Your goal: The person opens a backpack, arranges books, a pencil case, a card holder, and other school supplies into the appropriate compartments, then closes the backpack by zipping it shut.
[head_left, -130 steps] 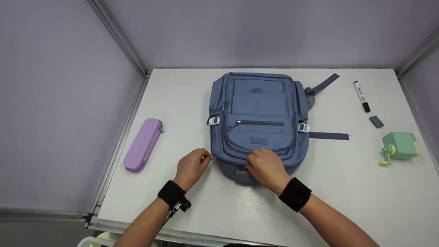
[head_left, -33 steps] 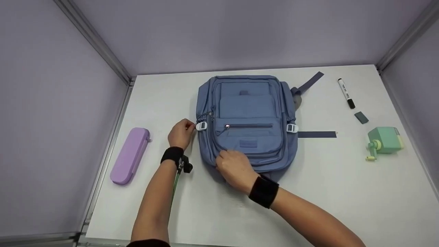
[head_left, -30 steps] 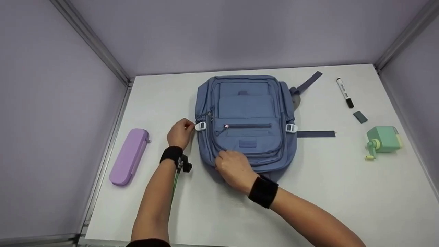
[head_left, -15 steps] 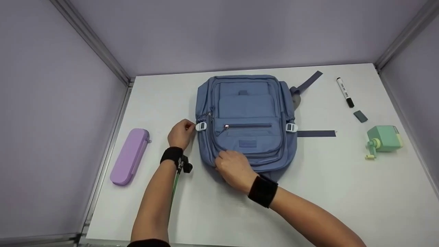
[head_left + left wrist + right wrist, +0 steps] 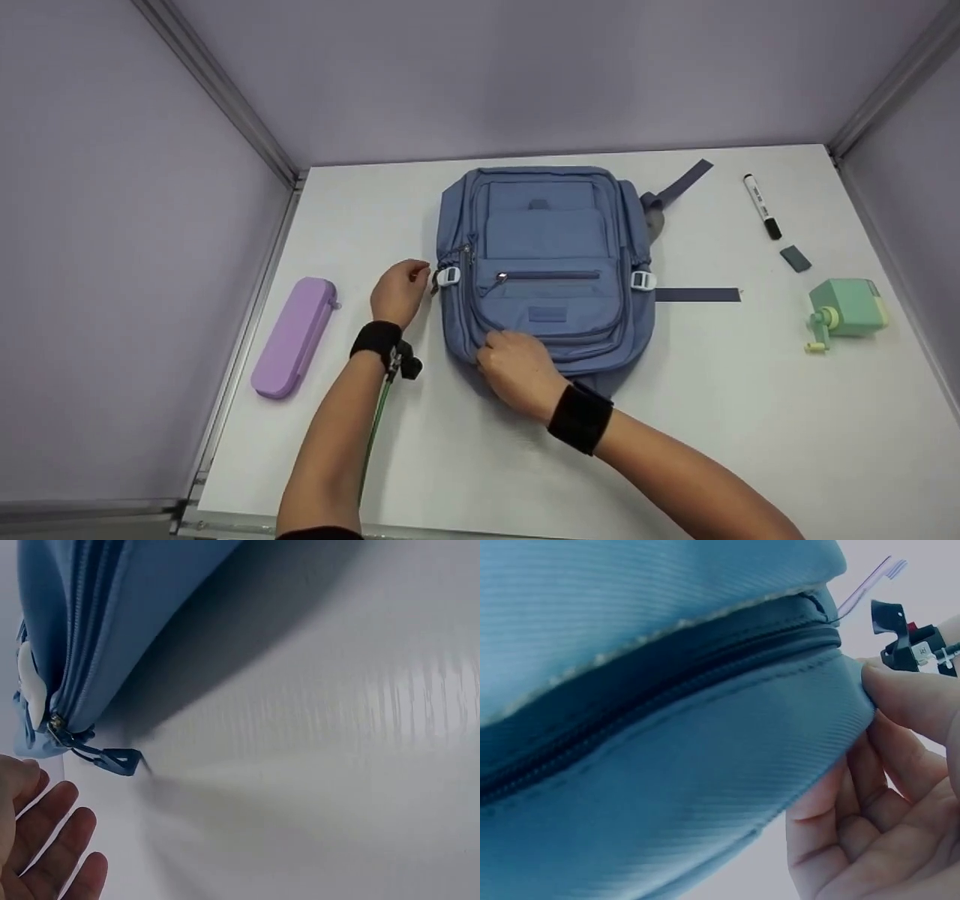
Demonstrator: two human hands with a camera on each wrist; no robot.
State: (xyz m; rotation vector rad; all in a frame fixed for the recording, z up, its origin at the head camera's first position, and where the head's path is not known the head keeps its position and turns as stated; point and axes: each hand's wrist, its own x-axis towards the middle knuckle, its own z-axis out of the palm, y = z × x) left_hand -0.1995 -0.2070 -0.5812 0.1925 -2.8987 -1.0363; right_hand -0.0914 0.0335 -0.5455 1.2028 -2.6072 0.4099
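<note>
The blue backpack (image 5: 551, 234) is laid on the white table (image 5: 735, 442), front upward. Its lower left edge, in the head view, is pinched between thumb and fingers by the right hand (image 5: 519, 373). The left hand (image 5: 397, 294) is held with loose fingers, just apart from the zip pull (image 5: 120, 761) near a white buckle (image 5: 448, 277).

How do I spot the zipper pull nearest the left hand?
Find the blue backpack, then the white buckle on its left edge. Beside it, the dark zipper pull sticks out past that edge, unlike the front pocket's pull, lying on fabric.
</note>
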